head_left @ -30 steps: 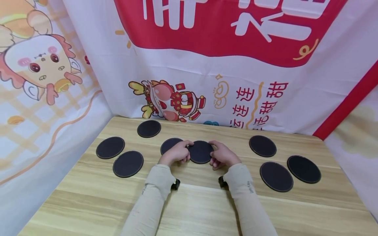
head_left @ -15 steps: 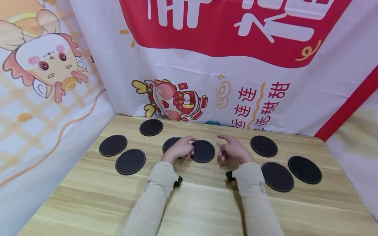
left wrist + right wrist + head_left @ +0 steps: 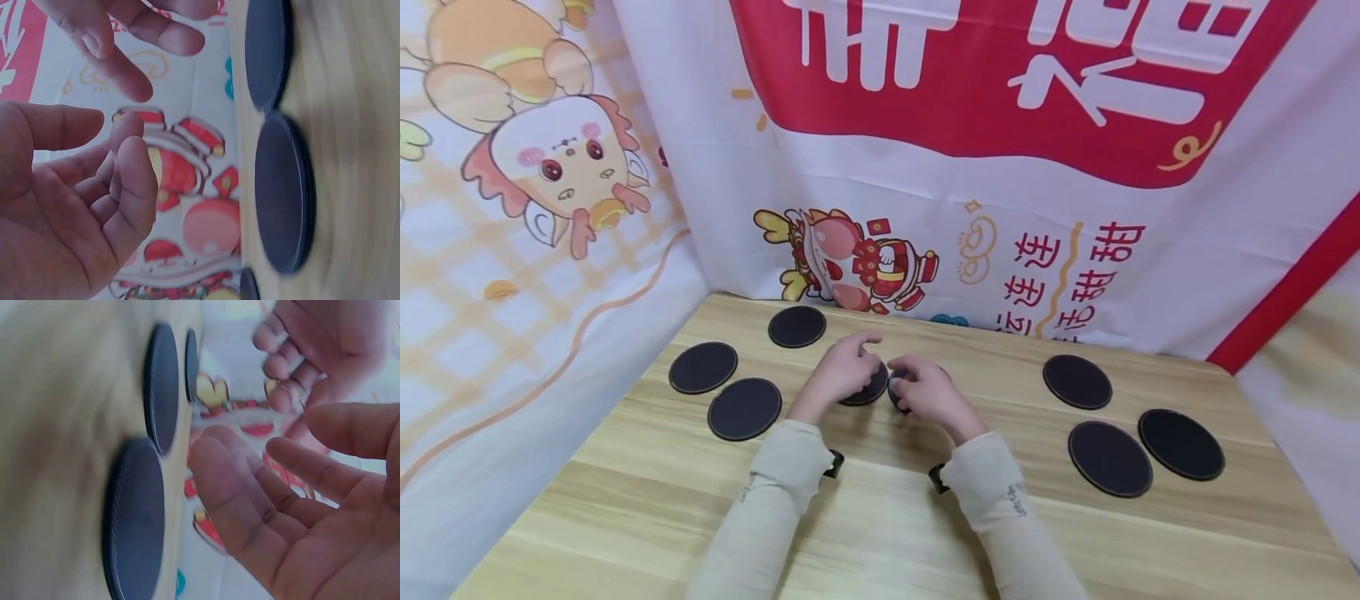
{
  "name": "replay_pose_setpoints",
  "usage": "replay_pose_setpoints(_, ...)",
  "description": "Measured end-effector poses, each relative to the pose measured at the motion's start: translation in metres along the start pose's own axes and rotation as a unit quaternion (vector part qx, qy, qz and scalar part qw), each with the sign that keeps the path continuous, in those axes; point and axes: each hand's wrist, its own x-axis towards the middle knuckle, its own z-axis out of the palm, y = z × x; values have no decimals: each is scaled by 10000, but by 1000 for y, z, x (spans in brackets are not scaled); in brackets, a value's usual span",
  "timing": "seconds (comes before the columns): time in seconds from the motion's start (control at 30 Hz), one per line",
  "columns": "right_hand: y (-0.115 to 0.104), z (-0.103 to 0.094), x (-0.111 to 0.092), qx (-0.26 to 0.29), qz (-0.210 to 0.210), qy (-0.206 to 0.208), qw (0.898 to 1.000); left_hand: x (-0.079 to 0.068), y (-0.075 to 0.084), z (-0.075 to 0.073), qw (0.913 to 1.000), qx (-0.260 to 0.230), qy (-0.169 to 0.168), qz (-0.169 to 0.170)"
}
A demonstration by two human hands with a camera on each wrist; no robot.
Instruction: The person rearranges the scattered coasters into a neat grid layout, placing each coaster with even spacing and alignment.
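Two round black coasters with stitched rims lie side by side mid-table, the left coaster (image 3: pixel 284 194) and the right coaster (image 3: pixel 137 519) meeting edge to edge. Raised above the left one is my left hand (image 3: pixel 842 367), fingers loosely bent and holding nothing. My right hand (image 3: pixel 928 392) hovers over the right one, its fingers relaxed and bare in the right wrist view. From the head view, each hand hides part of the coaster beneath it. The fingertips of both hands point toward each other with a small gap between.
Three more coasters lie at the left: a back one (image 3: pixel 797 327), an outer one (image 3: pixel 703 367) and a nearer one (image 3: pixel 744 409). At the right are three others (image 3: pixel 1077 382), (image 3: pixel 1109 458), (image 3: pixel 1182 444). A printed cloth (image 3: pixel 850 167) hangs behind the wooden table (image 3: pixel 880 533).
Both hands were at the right middle coaster's edges. The right hand let go, drew off rightward, then came left over that coaster; the left hand moved left above the neighbouring one. The head view shifted slightly.
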Motion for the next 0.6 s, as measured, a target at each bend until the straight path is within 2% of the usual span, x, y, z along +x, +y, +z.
replay_pose_setpoints(0.17, -9, 26, 1, -59, -214, -154, 9996, -11, -15, -25, 9979, 645, 74, 30)
replay_pose_setpoints(0.27, -18, 43, 2, 203, -216, -412, 9987, -18, -25, -42, 9941, 1072, 174, -11)
replay_pose_setpoints(0.4, -26, 66, 6, 513, -94, -668, 9964, -28, -39, -62, 9821, 1861, 228, -199)
replay_pose_setpoints(0.5, -30, 81, 9, 503, -12, -818, 9954, -38, -53, -76, 9701, 2390, 102, -403)
replay_pose_setpoints(0.6, -34, 94, 10, 394, 72, -1071, 9934, -48, -69, -91, 9609, 2685, -41, -674)
